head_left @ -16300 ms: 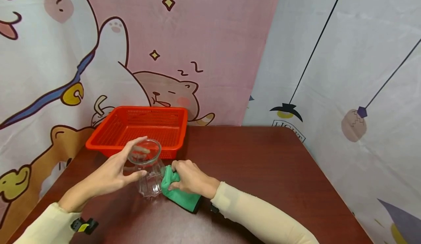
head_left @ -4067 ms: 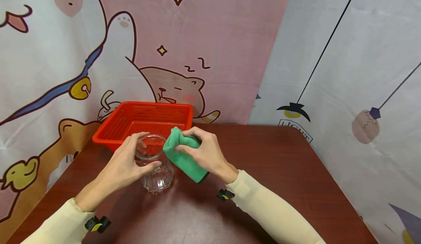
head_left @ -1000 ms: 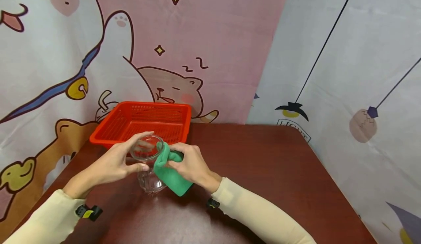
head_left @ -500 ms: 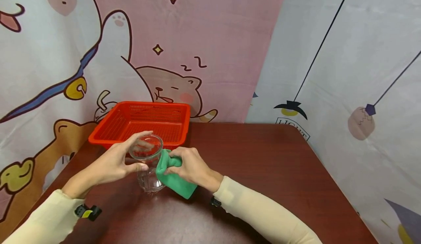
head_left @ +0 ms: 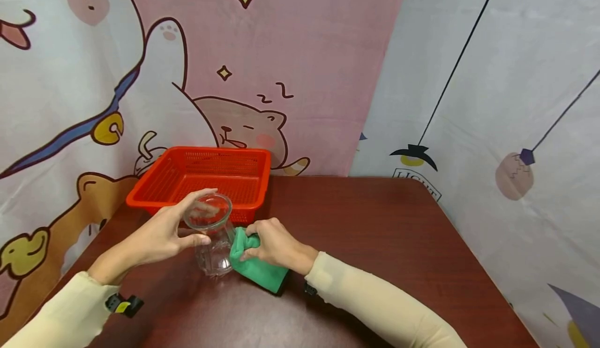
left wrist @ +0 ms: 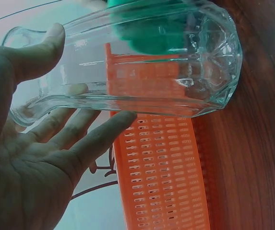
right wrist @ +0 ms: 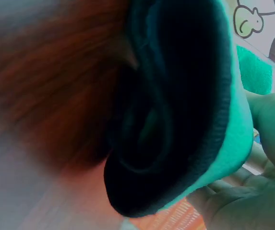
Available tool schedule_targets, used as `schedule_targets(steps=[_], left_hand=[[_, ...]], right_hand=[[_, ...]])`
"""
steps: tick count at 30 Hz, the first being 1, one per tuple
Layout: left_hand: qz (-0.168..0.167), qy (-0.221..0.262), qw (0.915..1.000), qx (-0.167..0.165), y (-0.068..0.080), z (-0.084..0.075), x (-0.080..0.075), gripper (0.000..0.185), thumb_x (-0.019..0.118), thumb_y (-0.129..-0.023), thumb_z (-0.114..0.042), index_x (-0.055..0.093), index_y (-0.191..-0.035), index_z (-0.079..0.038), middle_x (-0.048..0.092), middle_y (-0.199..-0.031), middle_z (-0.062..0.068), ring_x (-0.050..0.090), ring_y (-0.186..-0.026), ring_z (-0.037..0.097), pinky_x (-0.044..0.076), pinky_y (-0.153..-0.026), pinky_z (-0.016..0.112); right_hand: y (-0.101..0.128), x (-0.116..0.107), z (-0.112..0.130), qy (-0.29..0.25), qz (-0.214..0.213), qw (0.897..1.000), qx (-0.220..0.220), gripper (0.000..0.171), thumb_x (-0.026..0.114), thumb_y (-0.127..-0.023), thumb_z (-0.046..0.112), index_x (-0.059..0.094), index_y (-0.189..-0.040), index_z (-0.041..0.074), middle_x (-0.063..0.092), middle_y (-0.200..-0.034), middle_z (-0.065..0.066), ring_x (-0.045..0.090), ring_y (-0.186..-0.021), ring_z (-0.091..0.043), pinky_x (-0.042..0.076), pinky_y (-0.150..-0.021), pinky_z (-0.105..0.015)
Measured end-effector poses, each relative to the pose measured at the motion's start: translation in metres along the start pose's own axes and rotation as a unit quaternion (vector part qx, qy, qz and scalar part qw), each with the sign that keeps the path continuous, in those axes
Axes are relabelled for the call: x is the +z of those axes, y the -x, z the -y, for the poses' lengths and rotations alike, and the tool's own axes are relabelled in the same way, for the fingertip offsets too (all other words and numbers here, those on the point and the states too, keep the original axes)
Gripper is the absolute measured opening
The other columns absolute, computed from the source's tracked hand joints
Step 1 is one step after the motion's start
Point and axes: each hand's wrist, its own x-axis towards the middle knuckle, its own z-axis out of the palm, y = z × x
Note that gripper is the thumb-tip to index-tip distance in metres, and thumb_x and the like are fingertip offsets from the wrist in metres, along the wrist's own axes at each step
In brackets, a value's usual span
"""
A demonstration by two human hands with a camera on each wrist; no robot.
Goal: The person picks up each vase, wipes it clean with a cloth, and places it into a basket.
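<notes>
My left hand (head_left: 161,236) held the clear glass jar (head_left: 212,241) near its mouth, thumb on the near side and fingers curled round the far side of the rim — in the left wrist view that same jar (left wrist: 142,62) ran across the frame with my thumb and fingers wrapped about its neck, its faceted base toward the wood; the jar stood on the dark red-brown table (head_left: 375,233), tilted a little toward my left hand, just in front of the orange basket (head_left: 206,176), which sat at the table's back left against the cartoon curtain (head_left: 94,77); my right hand (head_left: 274,244) was clenched on the green cloth (head_left: 258,270), fingers bunching its upper folds, and pressed it against the lower right side of the jar; the cloth's lower end lay on the table beside the jar's base; in the right wrist view the cloth (right wrist: 223,143) filled most of the frame, its folds dark and close (too blurred to tell much more), with my fingers (right wrist: 252,191) closed beneath it; through the glass the green showed at the jar's side — touching it, as far as I could tell; both my sleeves were cream-coloured, and the basket held nothing I could see.
</notes>
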Motion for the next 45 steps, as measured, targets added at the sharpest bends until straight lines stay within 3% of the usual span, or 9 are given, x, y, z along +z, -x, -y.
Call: schedule_targets(steps=[6,12,16,23,31,45], left_hand=[[0.003,0.002,1.0000,0.000,0.0005,0.0000,0.0007,0.105,0.097,-0.096,-0.020,0.036,-0.180,-0.030,0.077,-0.151,0.011,0.077,-0.136,0.038,0.074,-0.089,0.043],[0.001,0.004,1.0000,-0.002,0.0009,0.0000,-0.0004,0.107,0.098,-0.095,-0.016,0.035,-0.181,-0.030,0.078,-0.150,0.014,0.077,-0.136,0.039,0.074,-0.091,0.049],[0.002,0.006,1.0000,-0.001,0.0005,0.0002,0.0008,0.107,0.097,-0.095,-0.016,0.035,-0.181,-0.030,0.077,-0.152,0.014,0.077,-0.136,0.038,0.074,-0.090,0.043],[0.001,0.010,0.9999,-0.004,0.0029,-0.0001,0.0006,0.109,0.097,-0.094,-0.013,0.034,-0.182,-0.029,0.077,-0.152,0.015,0.077,-0.137,0.040,0.074,-0.091,0.046],[-0.006,0.004,1.0000,-0.004,0.0013,-0.0003,0.0023,0.110,0.098,-0.095,-0.016,0.034,-0.182,-0.030,0.077,-0.152,0.012,0.079,-0.133,0.035,0.072,-0.088,0.034],[-0.028,-0.011,0.9995,0.003,0.0053,0.0012,0.0079,0.112,0.098,-0.094,-0.012,0.032,-0.183,-0.030,0.078,-0.151,0.010,0.078,-0.135,0.037,0.073,-0.089,0.035]], right_hand=[[0.0026,0.0065,-0.0036,0.037,0.028,0.999,-0.001,0.031,0.104,-0.090,0.033,0.086,-0.108,0.015,0.081,-0.098,0.005,0.063,-0.079,0.000,0.053,-0.076,-0.012],[0.0022,0.0072,-0.0004,0.078,0.037,0.996,-0.017,0.044,0.102,-0.093,0.035,0.083,-0.122,0.009,0.084,-0.115,-0.005,0.078,-0.098,-0.013,0.063,-0.086,-0.020],[0.0037,0.0073,0.0027,0.083,0.043,0.996,0.001,0.049,0.102,-0.093,0.034,0.081,-0.128,0.007,0.083,-0.122,-0.007,0.079,-0.107,-0.017,0.066,-0.093,-0.024],[0.0032,0.0073,0.0048,0.047,0.038,0.998,0.016,0.047,0.105,-0.090,0.031,0.082,-0.124,0.009,0.084,-0.119,-0.004,0.075,-0.100,-0.010,0.062,-0.088,-0.019],[0.0025,0.0069,0.0034,-0.002,0.031,0.999,0.043,0.040,0.107,-0.088,0.029,0.083,-0.117,0.013,0.086,-0.113,0.003,0.069,-0.087,-0.002,0.056,-0.079,-0.015],[0.0066,0.0072,0.0044,-0.071,0.006,0.995,0.063,0.045,0.106,-0.089,0.029,0.086,-0.125,0.012,0.088,-0.112,0.005,0.074,-0.088,0.003,0.060,-0.081,-0.016]])
